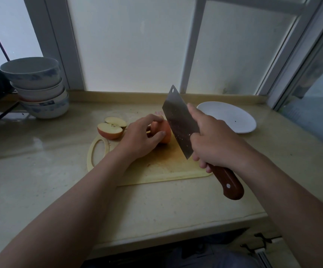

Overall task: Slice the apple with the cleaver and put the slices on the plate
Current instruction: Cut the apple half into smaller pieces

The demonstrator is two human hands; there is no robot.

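Now we hold the apple piece (164, 132) down on the pale yellow cutting board (156, 169) with our left hand (139, 141). Its fingers (154, 118) are curled over the top of the fruit and its thumb is pressed against the near side, so the piece is clamped skin-up near the middle of the board. Our right hand (213, 146) grips the cleaver (178, 120) where the blade meets its brown wooden handle. The lower fingers are wrapped round the handle, the forefinger is stretched up along the far face of the blade, and the thumb is laid against the near face. The blade stands tilted, tip pointing away from us, with its edge turned towards the apple piece and just to the right of it; we cannot tell whether the steel touches the fruit. At the board's far left corner lies an apple half (110, 130) with its cut face and core up, and just behind it an apple slice (116, 120). The white plate (232, 117) sits on the beige counter (40, 180) to the right of the board, beyond our right hand. A stack of bowls (38, 89) stands far left by the frosted window (129, 41).
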